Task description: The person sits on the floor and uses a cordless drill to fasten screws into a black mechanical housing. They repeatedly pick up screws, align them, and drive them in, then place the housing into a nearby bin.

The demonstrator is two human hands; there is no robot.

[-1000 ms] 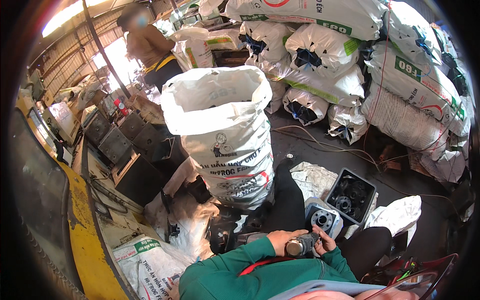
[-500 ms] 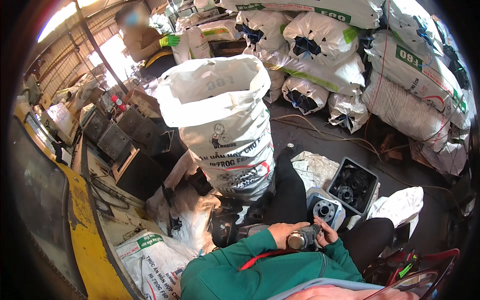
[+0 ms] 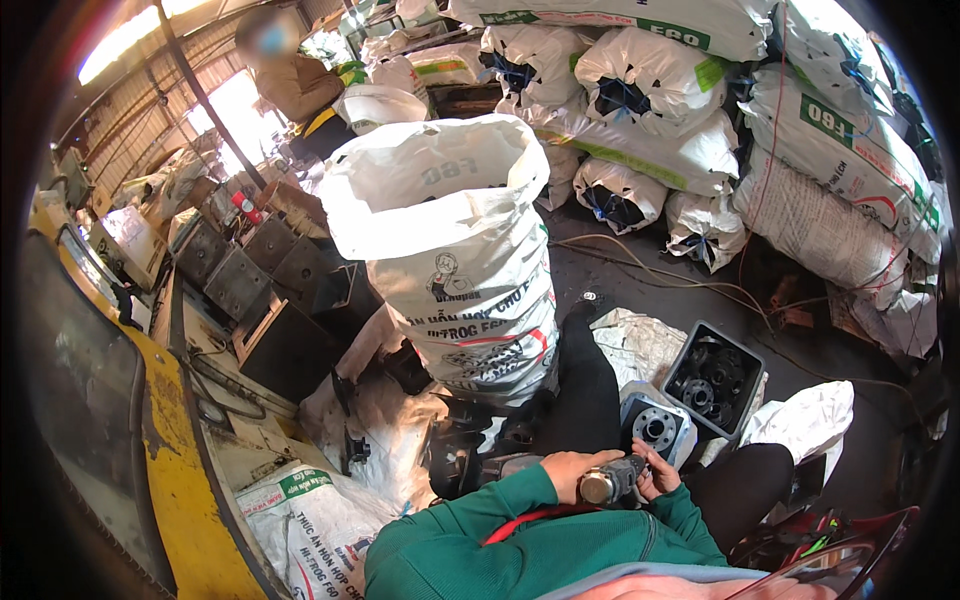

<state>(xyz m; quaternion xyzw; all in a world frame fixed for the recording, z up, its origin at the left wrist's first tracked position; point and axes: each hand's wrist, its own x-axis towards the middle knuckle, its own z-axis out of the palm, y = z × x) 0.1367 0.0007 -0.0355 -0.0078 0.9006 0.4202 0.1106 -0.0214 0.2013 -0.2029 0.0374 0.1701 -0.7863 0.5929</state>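
My left hand (image 3: 573, 474) is wrapped around a grey and black cylindrical tool (image 3: 602, 486) with a round metallic end, held low over my lap. Close by the tool's far end, my right hand (image 3: 656, 472) has its fingers bent together. Whatever sits between those fingers is too small or hidden to make out. Just beyond the hands stands a grey block (image 3: 655, 432) with a round, holed metal disc on top. A grey rectangular bin (image 3: 742, 412) beside it holds black round parts.
A tall open white sack (image 3: 460, 290) stands ahead of me. Filled white sacks (image 3: 650, 85) are stacked at the far right, with a cable (image 3: 680, 283) on the floor before them. Dark boxes (image 3: 290, 340) and a yellow machine frame (image 3: 175, 440) line the left. A masked person (image 3: 290, 85) works behind.
The view has shifted slightly. My hands stay at the tool, with the right fingers a little changed in pose. The person behind has moved a white, rounded thing up behind the open sack.
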